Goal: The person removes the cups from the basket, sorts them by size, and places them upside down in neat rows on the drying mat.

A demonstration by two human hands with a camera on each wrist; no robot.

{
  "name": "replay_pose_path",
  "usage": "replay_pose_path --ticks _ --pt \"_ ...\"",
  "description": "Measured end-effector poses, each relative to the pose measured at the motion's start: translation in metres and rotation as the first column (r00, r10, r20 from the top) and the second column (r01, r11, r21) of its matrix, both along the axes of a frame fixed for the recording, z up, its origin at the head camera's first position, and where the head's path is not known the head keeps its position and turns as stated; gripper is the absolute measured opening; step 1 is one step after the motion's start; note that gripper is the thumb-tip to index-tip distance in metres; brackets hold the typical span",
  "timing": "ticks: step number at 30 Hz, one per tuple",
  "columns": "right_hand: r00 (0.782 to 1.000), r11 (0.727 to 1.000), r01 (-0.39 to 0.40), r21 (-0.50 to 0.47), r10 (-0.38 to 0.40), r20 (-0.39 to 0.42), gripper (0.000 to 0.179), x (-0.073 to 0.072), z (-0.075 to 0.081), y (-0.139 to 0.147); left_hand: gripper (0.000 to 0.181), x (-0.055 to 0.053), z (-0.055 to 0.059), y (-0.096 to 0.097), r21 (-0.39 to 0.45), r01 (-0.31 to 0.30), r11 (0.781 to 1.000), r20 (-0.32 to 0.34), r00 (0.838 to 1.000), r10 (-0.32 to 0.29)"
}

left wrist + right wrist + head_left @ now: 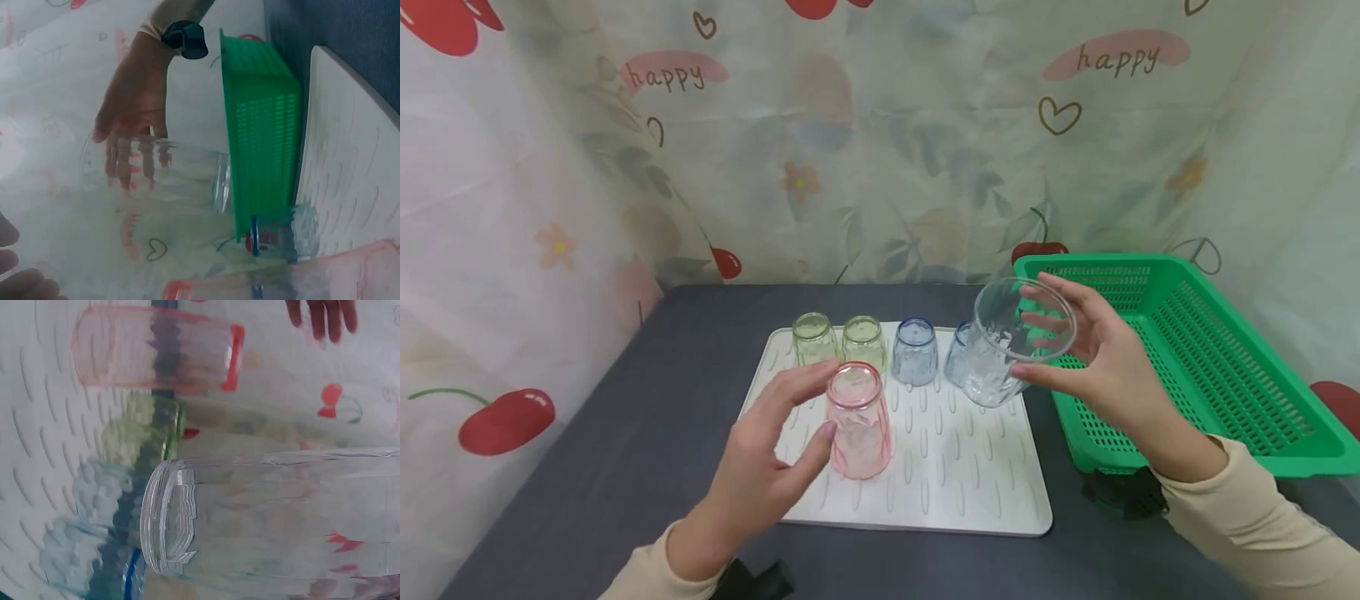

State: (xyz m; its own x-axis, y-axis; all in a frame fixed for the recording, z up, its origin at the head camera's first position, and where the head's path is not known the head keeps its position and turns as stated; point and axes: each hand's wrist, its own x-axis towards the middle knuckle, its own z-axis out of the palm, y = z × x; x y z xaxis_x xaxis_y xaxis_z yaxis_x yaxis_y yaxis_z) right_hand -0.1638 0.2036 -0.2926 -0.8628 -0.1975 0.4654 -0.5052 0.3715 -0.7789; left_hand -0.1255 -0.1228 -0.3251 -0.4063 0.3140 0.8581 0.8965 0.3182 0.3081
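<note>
My right hand [1112, 367] grips a large clear glass [988, 371], mouth up, with fingers and thumb around its upper part. It is raised above the right side of a white ridged drying mat [970, 483]. A tall pink glass [859, 442] stands upside down on the mat. My left hand [752, 458] is by the pink glass, thumb and fingers spread; the right wrist view shows the fingertips [334, 319] apart from its base. Behind it, two green glasses [863, 340] and two blue glasses [915, 354] stand inverted, one blue partly hidden by the clear glass.
A green plastic basket [1247, 350] with slotted walls stands right of the mat, partly behind my right hand. Dark cloth [647, 467] covers the table. A patterned curtain [880, 167] hangs behind and along the sides.
</note>
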Motion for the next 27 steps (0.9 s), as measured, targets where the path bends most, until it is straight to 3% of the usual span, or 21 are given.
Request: replay_pose_path --ticks 3,6,10,15,20,22,27 --pt "0.999 0.999 -0.044 0.015 0.044 0.015 0.084 0.006 -0.007 -0.007 0.042 0.002 -0.002 0.010 -0.022 0.051 0.998 -0.026 0.998 -0.051" --pt "0.995 0.995 -0.098 0.015 0.098 0.021 0.085 0.011 -0.014 -0.014 0.045 0.005 -0.004 0.019 -0.064 0.070 0.995 -0.003 0.998 -0.070" --pt "0.988 0.988 -0.154 0.018 0.154 0.017 0.087 0.017 -0.021 -0.021 0.050 0.009 -0.003 0.029 -0.093 0.112 0.989 0.089 0.991 -0.104" --pt "0.981 0.979 -0.192 0.061 0.193 -0.008 0.088 0.023 -0.025 -0.028 0.059 0.011 -0.003 0.039 -0.095 0.200 0.975 0.198 0.964 -0.178" --pt "0.971 0.968 -0.232 0.094 0.236 -0.035 0.090 0.027 -0.027 -0.033 0.070 0.011 -0.005 0.044 -0.102 0.215 0.971 0.297 0.938 -0.177" --pt "0.966 0.963 -0.250 0.099 0.256 -0.047 0.092 0.028 -0.028 -0.035 0.073 0.011 -0.005 0.046 -0.091 0.229 0.969 0.367 0.912 -0.181" --pt "0.961 0.956 -0.270 0.117 0.276 -0.032 0.092 0.030 -0.030 -0.038 0.081 0.009 -0.001 0.048 -0.051 0.250 0.967 0.574 0.799 -0.176"
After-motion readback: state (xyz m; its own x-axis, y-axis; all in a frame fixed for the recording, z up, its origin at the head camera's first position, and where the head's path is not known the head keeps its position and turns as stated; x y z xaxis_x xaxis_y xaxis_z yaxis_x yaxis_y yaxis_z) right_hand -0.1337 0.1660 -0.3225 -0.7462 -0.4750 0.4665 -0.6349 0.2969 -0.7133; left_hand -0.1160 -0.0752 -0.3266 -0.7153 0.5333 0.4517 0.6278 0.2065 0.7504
